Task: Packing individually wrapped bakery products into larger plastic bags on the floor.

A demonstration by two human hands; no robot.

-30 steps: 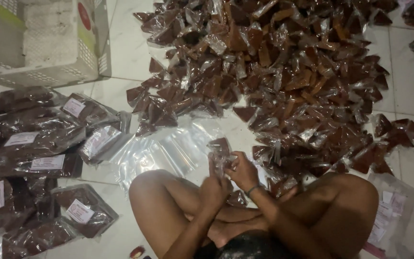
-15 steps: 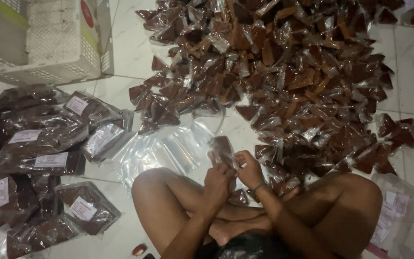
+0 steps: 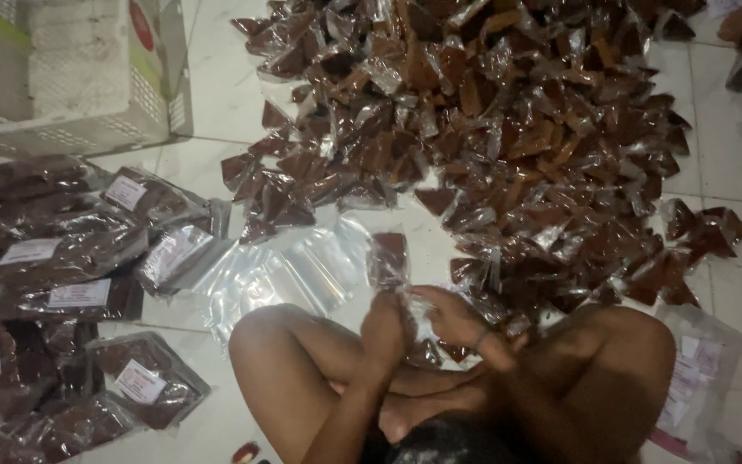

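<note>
Both hands are up in front of the crossed legs, working one small clear packet of something dark brown: the left hand is closed around the bottom of it so it stands up, and the right hand has its fingers curled in just beside it, pinching at the plastic, though I can't tell how much of it that hand really has. Holding it up like that probably keeps the open end clear of the floor. The big heap of same-looking packets sits right ahead within arm's reach, empty clear bags lie flat by the left knee, and filled labelled bags are stacked along the floor's left edge. White tiled floor, a white plastic crate in the top left corner
</note>
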